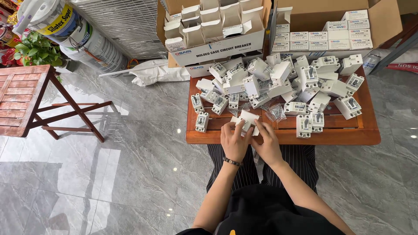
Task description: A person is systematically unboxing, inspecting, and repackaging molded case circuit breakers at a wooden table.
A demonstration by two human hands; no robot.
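Note:
Both my hands meet at the near edge of a low wooden table point(331, 135). My left hand point(234, 141) and my right hand point(266, 143) together grip a small white cardboard box point(247, 118), partly folded, with its flaps sticking up. A dark bracelet sits on my left wrist. Just beyond the box lies a heap of several white circuit breakers point(278, 82). A small clear bag of screws point(276, 112) lies right of the box.
Two open cardboard cartons stand behind the table: the left one point(209, 30) holds open white boxes, the right one point(322, 37) holds closed ones. A red wooden folding table point(21, 98) stands at the left on the grey marble floor. Plant and buckets are at far left.

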